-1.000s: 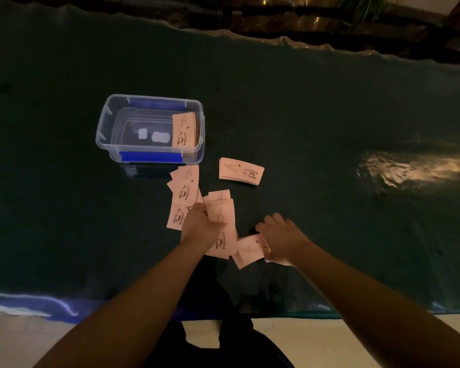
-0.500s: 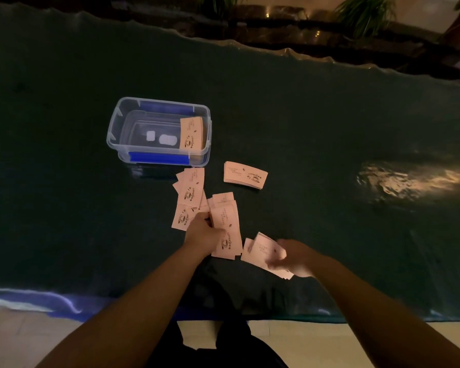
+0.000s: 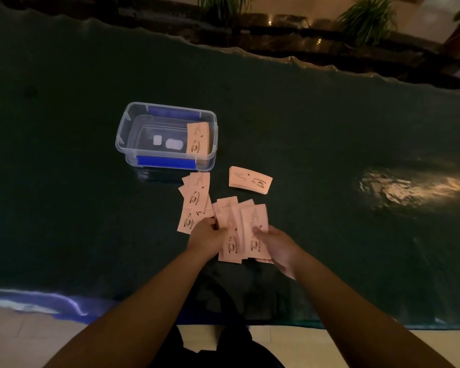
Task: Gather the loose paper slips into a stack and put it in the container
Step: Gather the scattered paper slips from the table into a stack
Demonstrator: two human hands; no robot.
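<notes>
Head view, the only one supplied: both hands work at the near middle of a dark green bench [image 3: 329, 134]. The left hand [image 3: 206, 239] and the right hand [image 3: 278, 247] each close on an opposite side of a fanned bunch of pink paper slips [image 3: 241, 229], the left gripping its left edge, the right with thumb on top at its right edge. The grip from both sides appears meant to square the uneven slips into one stack, since their top edges stand staggered. A second loose group of slips [image 3: 195, 197] lies flat on the bench just beyond the left hand, overlapping and askew, ungathered. A tidy small stack [image 3: 250, 179] lies apart, farther out and to the right, apparently set aside already squared. The clear plastic container [image 3: 122, 136], lidless with blue latches, stands beyond the loose group; one batch of slips [image 3: 198, 139] leans against its right inner wall. Judgement: gathering is part done; the container sits within reach so the finished stack can go straight in. Lighting is dim; print on the slips is not legible.
</notes>
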